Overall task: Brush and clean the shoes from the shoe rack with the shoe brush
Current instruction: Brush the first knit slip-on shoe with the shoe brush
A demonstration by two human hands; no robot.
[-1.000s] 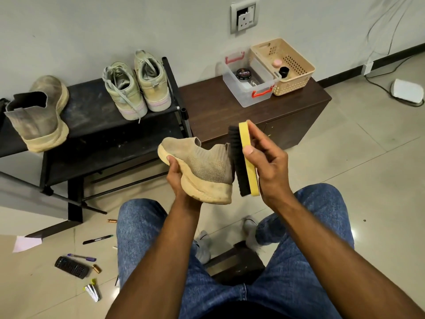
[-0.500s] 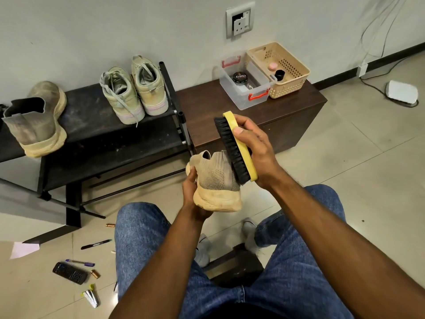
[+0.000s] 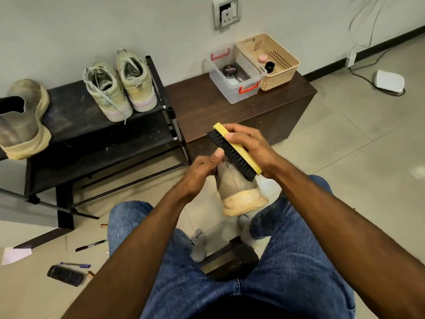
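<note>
The only writing I can read is on the black tin [image 3: 230, 71] in the clear box [image 3: 236, 94]: its lid says "Cherry". The box has red handles and sits on a dark wood cabinet [image 3: 207, 104], touching a beige basket [image 3: 285, 74] that holds a pink cap and a small black pot.

The person sits in jeans, both hands up over the knees. The left hand [image 3: 202, 171] grips the shoe [image 3: 234, 187], fingers curled round its upper, thumb raised toward the brush. The shoe is a grey knit one, held heel toward the viewer, its thick cream sole facing down and right. The right hand [image 3: 250, 143] clamps the brush [image 3: 234, 153], fingers wrapped over its yellow back, black bristles lying against the top of the shoe.

To the left stands a black, dusty rack [image 3: 92, 134]. On its top shelf a pale green pair of sneakers [image 3: 122, 88] stands against the wall, and at the far left lies the other grey shoe [image 3: 25, 125], on its side.

The floor [image 3: 345, 134] is pale tile. By the rack lie pens, a dark remote [image 3: 65, 275] and a bit of paper. The wall is grey, with a socket [image 3: 226, 12] above the cabinet; a white device [image 3: 389, 81] with a cable sits on the floor to the right.
</note>
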